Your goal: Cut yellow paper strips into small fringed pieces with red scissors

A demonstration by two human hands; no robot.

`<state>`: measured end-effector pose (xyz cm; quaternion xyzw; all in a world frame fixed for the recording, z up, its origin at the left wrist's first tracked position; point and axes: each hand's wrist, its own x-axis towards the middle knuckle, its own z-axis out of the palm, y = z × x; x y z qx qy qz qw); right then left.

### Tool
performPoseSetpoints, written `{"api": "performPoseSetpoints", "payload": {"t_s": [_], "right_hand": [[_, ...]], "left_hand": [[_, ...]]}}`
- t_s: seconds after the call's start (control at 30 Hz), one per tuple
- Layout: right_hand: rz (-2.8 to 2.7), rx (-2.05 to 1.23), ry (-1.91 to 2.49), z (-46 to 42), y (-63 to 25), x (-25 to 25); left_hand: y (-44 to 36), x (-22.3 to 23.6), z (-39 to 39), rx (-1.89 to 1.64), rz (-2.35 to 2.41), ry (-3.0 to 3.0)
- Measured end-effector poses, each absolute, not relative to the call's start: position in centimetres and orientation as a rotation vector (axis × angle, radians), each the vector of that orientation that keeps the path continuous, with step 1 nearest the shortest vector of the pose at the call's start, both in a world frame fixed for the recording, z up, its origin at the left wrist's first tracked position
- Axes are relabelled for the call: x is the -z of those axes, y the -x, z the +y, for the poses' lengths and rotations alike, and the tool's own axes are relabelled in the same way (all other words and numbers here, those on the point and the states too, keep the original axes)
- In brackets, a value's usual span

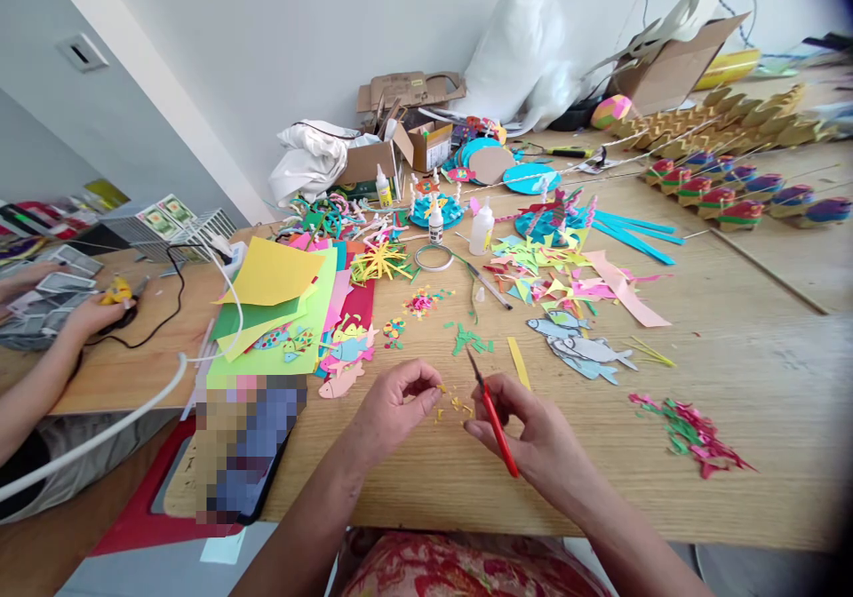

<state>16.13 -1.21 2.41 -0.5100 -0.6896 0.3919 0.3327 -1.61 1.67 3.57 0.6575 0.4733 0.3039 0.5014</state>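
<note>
My right hand (537, 428) is closed around red-handled scissors (494, 424), whose dark blades point up and away over the table. The fingertips of my left hand (393, 410) pinch together, with a tiny bit of yellow paper showing at the tips. Small yellow paper scraps (457, 404) lie on the wood between my two hands. Just beyond them are a yellow paper strip (518, 362) and a pile of green paper bits (472, 339). Paper fish cutouts (579, 348) rest to the right, near a heap of pink and green shreds (697, 433).
Coloured paper sheets (273, 273) and a phone (259, 455) lie on the left. Glue bottles (481, 228), a tape ring (433, 258) and a craft knife (490, 286) stand or lie farther back. Another person's hand (99, 313) holds a yellow tool at far left. A white cable (120, 424) crosses there.
</note>
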Motion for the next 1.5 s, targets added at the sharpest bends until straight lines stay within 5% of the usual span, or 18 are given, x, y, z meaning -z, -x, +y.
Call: {"api": "performPoseSetpoints", "payload": {"t_s": [0.33, 0.83, 1.2, 1.5], "right_hand": [[-2.051, -0.685, 1.352, 1.2, -14.6, -3.9], [-1.577, -1.096, 1.199, 1.4, -14.2, -1.2], [-1.883, -0.822, 1.317, 1.6, -14.7, -2.8], [-1.55, -0.991, 1.243, 1.5, -14.2, -1.6]], "left_hand": [[1.2, -4.1, 1.6, -0.628, 1.243, -2.017], [0.7, -2.7, 2.3, -0.739, 1.233, -1.78], [0.9, -3.5, 2.2, -0.622, 1.256, -2.024], [0.2, -2.4, 2.2, -0.73, 1.237, -1.814]]}}
